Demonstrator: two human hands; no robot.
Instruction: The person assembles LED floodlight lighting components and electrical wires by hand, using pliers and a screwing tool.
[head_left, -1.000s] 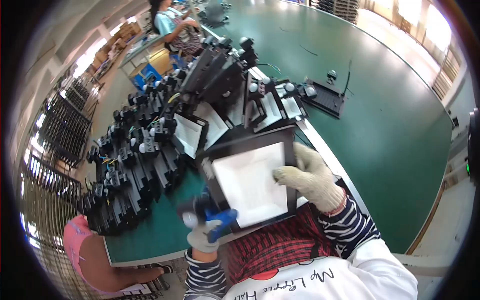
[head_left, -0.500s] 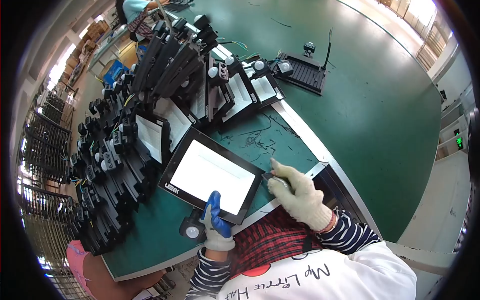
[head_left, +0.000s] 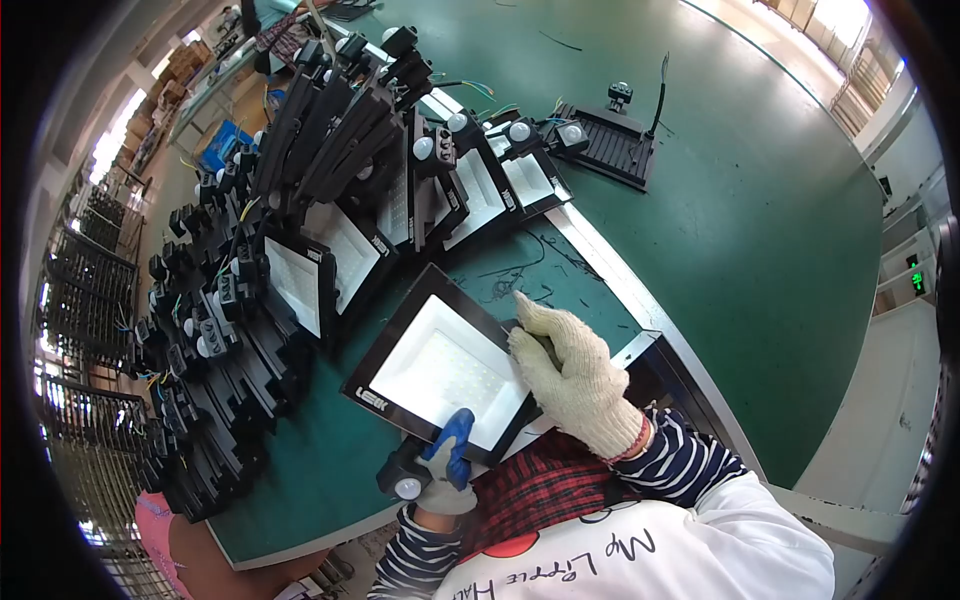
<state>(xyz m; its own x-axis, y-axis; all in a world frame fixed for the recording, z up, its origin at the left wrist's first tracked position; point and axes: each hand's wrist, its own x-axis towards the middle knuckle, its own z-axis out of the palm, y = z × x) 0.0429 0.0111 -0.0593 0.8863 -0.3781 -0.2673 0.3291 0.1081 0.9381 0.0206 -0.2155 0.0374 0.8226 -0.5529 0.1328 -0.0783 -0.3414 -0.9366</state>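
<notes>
A black-framed floodlight (head_left: 450, 365) with a white reflector and small LED grid lies tilted in front of me, face up. My left hand (head_left: 450, 468), in a blue and white glove, grips its lower edge, thumb over the frame, beside the black motion sensor (head_left: 405, 475) with its white dome. At the floodlight's right edge is my right hand (head_left: 575, 375) in a cream knitted glove. Its fingers are curled, and whatever they hold is mostly hidden.
Stacked floodlights (head_left: 335, 140) with sensors stand at the back left, more rows (head_left: 215, 340) at the left. Another lies face down (head_left: 610, 145) at the back. Black scraps (head_left: 540, 265) litter the green table (head_left: 740, 240). Part of another person (head_left: 165, 540) shows at the lower left.
The floodlight has turned slightly and its LED grid now shows. My left hand has moved a little right and down with it; my right hand has moved left, against the frame's edge.
</notes>
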